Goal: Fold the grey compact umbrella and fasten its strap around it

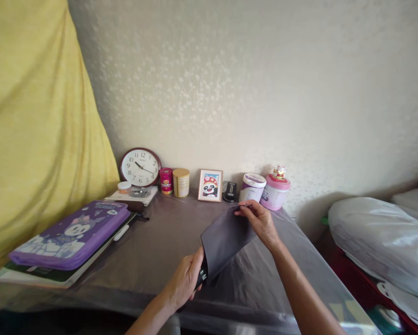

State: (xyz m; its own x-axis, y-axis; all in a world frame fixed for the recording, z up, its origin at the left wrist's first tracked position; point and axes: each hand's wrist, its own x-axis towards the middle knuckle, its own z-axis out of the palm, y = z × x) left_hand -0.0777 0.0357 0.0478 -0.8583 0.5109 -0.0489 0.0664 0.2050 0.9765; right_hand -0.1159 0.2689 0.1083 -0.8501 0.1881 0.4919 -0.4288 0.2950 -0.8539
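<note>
Both my hands are on a dark grey piece that looks like a folding umbrella (226, 239), held above the front part of the table. My left hand (188, 274) is wrapped round its black lower end, where small silvery marks show beside the thumb. A smooth, flat fabric panel stretches up and to the right from there. At the panel's upper edge my right hand (259, 221) pinches the cloth between thumb and fingers. Much of the black end is hidden by my left fingers.
A purple pencil case (72, 232) lies on books at the left. Along the wall stand a round clock (141, 167), a red can (166, 180), a yellow can (181, 182), a panda picture frame (210, 185) and two tubs. White plastic bags (376, 232) bulge beyond the table's right edge.
</note>
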